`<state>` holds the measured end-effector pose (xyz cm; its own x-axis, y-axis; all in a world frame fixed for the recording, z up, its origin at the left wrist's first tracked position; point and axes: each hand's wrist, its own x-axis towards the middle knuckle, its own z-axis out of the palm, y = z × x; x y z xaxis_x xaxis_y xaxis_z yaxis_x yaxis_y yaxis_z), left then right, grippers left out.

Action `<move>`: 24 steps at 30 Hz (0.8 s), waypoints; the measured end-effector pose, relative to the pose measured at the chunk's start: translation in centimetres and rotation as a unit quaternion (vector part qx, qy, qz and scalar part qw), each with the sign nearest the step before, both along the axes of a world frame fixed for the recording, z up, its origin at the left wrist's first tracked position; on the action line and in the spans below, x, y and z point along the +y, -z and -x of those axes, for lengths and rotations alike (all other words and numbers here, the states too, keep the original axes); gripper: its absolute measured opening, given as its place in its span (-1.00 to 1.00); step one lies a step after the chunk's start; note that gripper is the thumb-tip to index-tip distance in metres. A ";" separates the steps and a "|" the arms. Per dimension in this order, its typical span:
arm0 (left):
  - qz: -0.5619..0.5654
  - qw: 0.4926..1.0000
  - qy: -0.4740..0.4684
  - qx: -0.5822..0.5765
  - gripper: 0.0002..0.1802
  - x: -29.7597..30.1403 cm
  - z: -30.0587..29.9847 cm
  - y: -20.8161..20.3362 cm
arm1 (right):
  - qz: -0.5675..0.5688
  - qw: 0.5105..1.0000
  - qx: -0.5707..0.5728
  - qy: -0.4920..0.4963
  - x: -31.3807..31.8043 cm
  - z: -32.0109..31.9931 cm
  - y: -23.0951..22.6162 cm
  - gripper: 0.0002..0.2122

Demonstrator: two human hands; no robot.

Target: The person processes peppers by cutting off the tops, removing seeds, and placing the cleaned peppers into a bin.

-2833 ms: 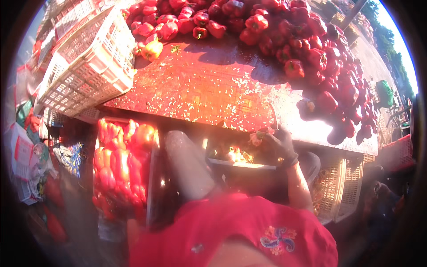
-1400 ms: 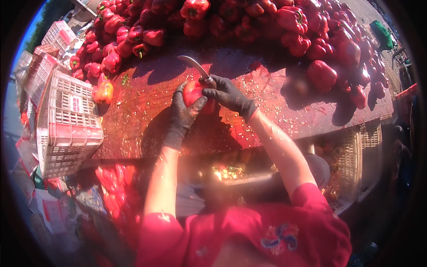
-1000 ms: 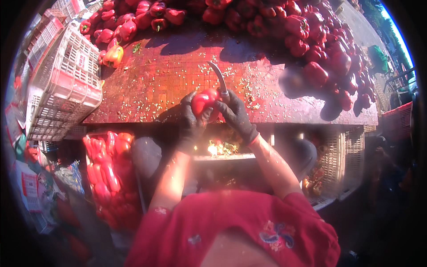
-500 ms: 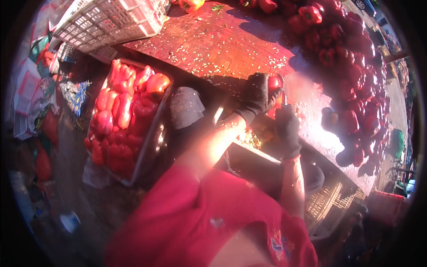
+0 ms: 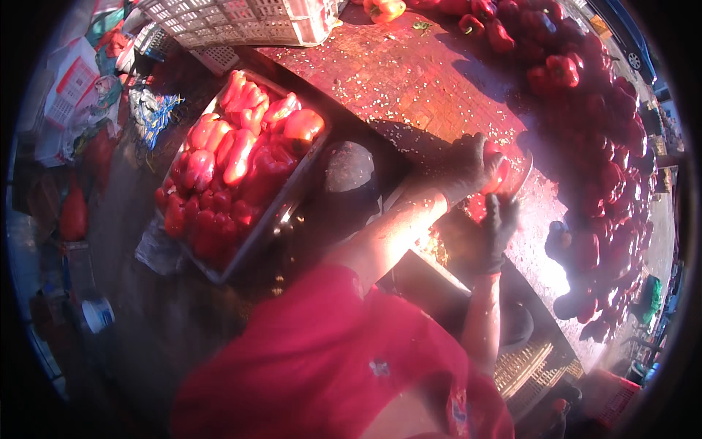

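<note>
My left hand (image 5: 468,174), in a dark glove, is closed around a red bell pepper (image 5: 499,174) above the near edge of the table. Just below and right of it, my dark-gloved right hand (image 5: 500,228) grips a knife. Its thin, curved blade (image 5: 526,175) stands up along the right side of the pepper; the handle is hidden in my fingers. More red flesh (image 5: 476,208) shows between my two hands, partly covered. Motion and glare blur the right fingers somewhat.
A crate of glossy red peppers (image 5: 238,157) stands at my left. White slatted crate (image 5: 241,22) sits at the table's far left. Pale seeds dot the red tabletop (image 5: 409,80). A big heap of dark red peppers (image 5: 585,146) lines the right side. Below is a yellowish basket (image 5: 523,369).
The whole view has turned, so the scene sits farther right in the picture. The knife blade, earlier a pale blur, now shows as a thin curve beside the pepper.
</note>
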<state>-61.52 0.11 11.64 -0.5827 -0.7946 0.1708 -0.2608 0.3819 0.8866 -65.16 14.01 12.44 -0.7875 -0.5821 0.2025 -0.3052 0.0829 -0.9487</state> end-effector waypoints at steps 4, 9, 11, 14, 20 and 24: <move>0.000 1.000 0.012 0.022 -0.56 -1.9 -0.5 1.3 | 0.074 0.992 -0.090 -0.043 -3.3 0.5 0.8 -0.73; -0.001 1.000 0.023 -0.002 -0.57 -2.5 0.4 0.7 | 0.075 0.990 -0.123 -0.007 -3.9 1.8 1.1 -0.64; 0.027 0.999 0.017 0.014 -0.58 -2.6 0.9 1.2 | 0.052 0.992 -0.106 0.045 -4.1 2.0 1.2 -0.64; 0.070 0.996 0.004 0.058 -0.60 -2.0 1.0 2.2 | -0.011 0.987 -0.084 0.138 -4.2 4.0 4.2 -0.59; 0.002 0.996 0.003 0.090 -0.65 -2.6 -0.6 2.4 | -0.199 0.969 -0.030 0.141 -6.6 5.1 -0.3 -0.55; -0.035 0.999 -0.010 0.030 -0.51 -1.3 -1.7 0.2 | -0.188 0.968 0.077 0.145 -6.3 4.5 0.5 -0.60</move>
<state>-59.77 -1.17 11.39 -0.5569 -0.8171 0.1491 -0.2139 0.3146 0.9248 -69.69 7.72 11.95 -0.9062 -0.3969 0.1459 -0.3522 0.5174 -0.7799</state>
